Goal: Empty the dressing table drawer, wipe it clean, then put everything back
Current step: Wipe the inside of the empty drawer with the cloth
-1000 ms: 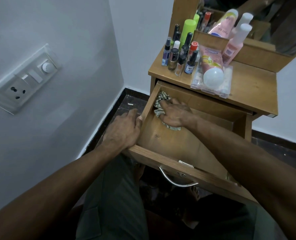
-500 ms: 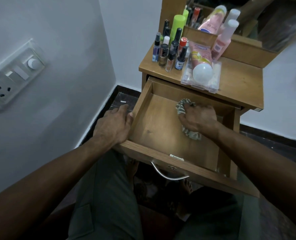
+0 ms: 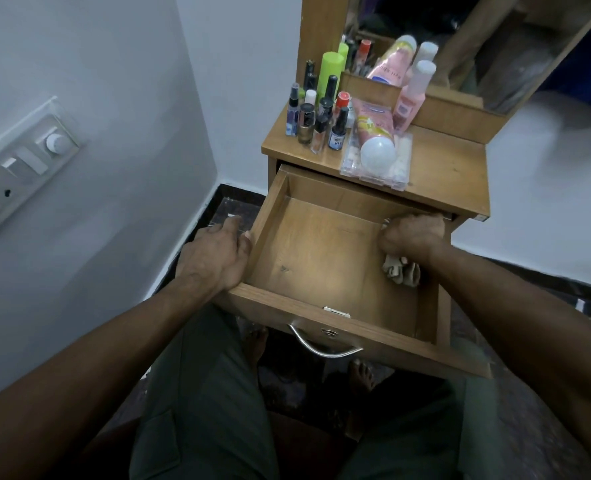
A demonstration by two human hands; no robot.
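Observation:
The wooden drawer (image 3: 316, 258) of the dressing table is pulled out, and its floor holds only the cloth. My right hand (image 3: 412, 235) grips a crumpled pale cloth (image 3: 400, 270) at the drawer's back right corner; most of the cloth is hidden under the hand. My left hand (image 3: 217, 254) grips the drawer's left wall from outside. On the tabletop (image 3: 449, 171) stand several small bottles (image 3: 316, 123), a green can (image 3: 332, 69), a pink tube (image 3: 370, 128) lying on a clear case (image 3: 403, 168), and a pink bottle (image 3: 412, 95).
A mirror (image 3: 477, 39) rises behind the tabletop. The white wall on the left carries a switch and socket plate (image 3: 20, 168). My knees and bare feet (image 3: 359, 372) are below the drawer's metal handle (image 3: 325, 344). The floor is dark.
My right hand has swept the cloth from the drawer's back left corner across to its back right corner. My left hand has stayed on the left wall.

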